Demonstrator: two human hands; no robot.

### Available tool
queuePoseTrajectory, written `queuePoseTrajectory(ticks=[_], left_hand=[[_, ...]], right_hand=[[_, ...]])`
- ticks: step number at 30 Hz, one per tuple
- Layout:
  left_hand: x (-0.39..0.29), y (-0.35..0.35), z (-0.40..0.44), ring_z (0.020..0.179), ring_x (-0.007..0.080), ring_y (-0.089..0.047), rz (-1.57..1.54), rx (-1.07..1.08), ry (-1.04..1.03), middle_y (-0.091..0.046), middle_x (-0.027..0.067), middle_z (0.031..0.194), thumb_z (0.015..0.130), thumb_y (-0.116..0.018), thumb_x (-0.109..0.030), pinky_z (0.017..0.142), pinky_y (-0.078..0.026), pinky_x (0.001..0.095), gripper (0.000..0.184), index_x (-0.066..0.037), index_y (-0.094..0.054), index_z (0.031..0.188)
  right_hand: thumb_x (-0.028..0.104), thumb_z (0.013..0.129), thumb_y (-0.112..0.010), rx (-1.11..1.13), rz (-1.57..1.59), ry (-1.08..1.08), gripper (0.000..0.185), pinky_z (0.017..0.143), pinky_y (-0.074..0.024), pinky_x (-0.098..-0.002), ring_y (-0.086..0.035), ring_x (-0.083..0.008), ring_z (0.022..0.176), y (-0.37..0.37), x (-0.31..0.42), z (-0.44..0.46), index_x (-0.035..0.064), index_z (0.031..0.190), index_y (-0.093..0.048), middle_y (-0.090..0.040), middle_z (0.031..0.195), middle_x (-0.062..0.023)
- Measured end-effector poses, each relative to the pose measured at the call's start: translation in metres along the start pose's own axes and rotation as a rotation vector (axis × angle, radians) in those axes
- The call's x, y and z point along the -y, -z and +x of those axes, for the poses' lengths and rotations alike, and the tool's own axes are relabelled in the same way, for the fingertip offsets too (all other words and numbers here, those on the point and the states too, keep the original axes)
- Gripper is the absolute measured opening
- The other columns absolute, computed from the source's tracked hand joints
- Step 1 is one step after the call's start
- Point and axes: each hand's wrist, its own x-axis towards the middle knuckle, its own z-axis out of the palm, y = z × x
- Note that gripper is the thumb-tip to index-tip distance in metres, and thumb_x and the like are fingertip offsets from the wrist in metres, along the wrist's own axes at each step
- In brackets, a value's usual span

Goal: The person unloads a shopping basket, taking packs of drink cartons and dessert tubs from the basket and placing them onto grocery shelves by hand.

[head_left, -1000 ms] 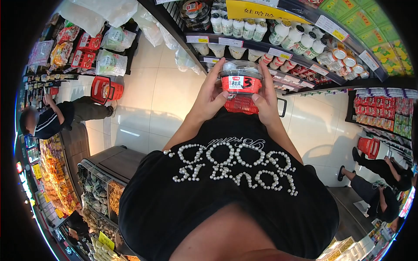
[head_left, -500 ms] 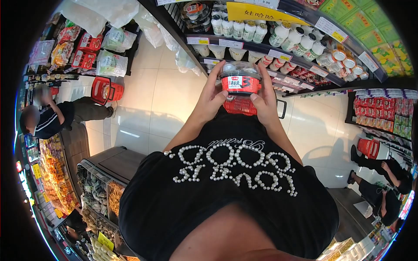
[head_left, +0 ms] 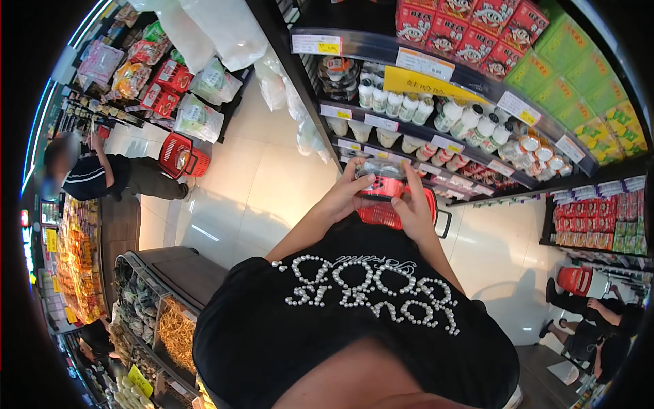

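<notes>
A round plastic tub (head_left: 381, 185) with a clear lid and a red label is held in front of my chest. My left hand (head_left: 346, 194) wraps one side of it, thumb against the label. Fingers of my right hand (head_left: 414, 204) close round the opposite side, with the thumb low on the tub. Partly hidden below the tub is a red shopping basket (head_left: 428, 204) with a black handle. The tub's underside is out of sight.
Ahead are shelves (head_left: 381, 51) with white bottles (head_left: 409, 107), cups and red cartons (head_left: 470, 31). Plastic bags (head_left: 272, 85) hang beside them. A person (head_left: 102, 170) stands at the left near another red basket (head_left: 184, 158); other people are at the lower right.
The view has tipped upward, showing more upper shelf. Both my hands have lowered the tub towards my chest and turned it, so its label shows less. The people at the right have moved.
</notes>
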Motion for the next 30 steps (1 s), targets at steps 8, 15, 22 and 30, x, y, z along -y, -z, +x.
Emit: queuePoseTrajectory(ticks=[8, 15, 22, 30], left_hand=[[-0.033, 0.000, 0.022, 0.103, 0.0200, -0.056, 0.410, -0.006, -0.438, -0.048, 0.0130, 0.120, 0.076, -0.074, 0.000, 0.086, -0.051, 0.0354, 0.054, -0.011, -0.032, 0.109], [-0.102, 0.039, 0.105, 0.115, 0.0362, -0.045, 1.079, -0.515, -1.376, -0.040, 0.0241, 0.127, 0.058, -0.089, -0.020, 0.099, -0.037, 0.0410, 0.066, -0.004, -0.037, 0.094], [-0.138, 0.032, 0.131, 0.114, 0.0360, -0.049, 1.257, -0.671, -1.414, -0.043, 0.0265, 0.128, 0.063, -0.087, -0.015, 0.097, -0.040, 0.0398, 0.063, -0.002, -0.038, 0.100], [-0.163, 0.028, 0.148, 0.104, 0.0350, -0.057, 1.287, -0.655, -1.217, -0.043, 0.0216, 0.124, 0.064, -0.085, -0.009, 0.077, -0.055, 0.0343, 0.067, 0.003, -0.052, 0.122]], right_hand=[[-0.007, 0.088, -0.048, -0.097, 0.056, 0.005, 0.055, 0.090, -0.0482, -0.0294, -0.056, -0.0211, 0.113, 0.003, 0.006, 0.008, 0.0038, 0.141, -0.036, -0.029, 0.146, -0.0144], [-0.004, 0.089, -0.051, -0.099, 0.031, -0.002, 0.036, 0.083, -0.0504, -0.0267, -0.062, -0.0174, 0.098, 0.008, -0.005, 0.004, 0.0006, 0.125, -0.049, -0.038, 0.137, -0.0131], [-0.004, 0.089, -0.052, -0.053, 0.005, -0.039, 0.032, 0.081, -0.0501, -0.0251, -0.062, -0.0163, 0.096, 0.016, -0.011, 0.000, 0.0002, 0.121, -0.052, -0.045, 0.126, -0.0105], [0.001, 0.090, -0.054, -0.122, -0.043, -0.092, 0.029, 0.072, -0.0485, -0.0234, -0.062, -0.0114, 0.085, 0.021, -0.013, -0.007, 0.0018, 0.119, -0.055, -0.061, 0.099, -0.0077]])
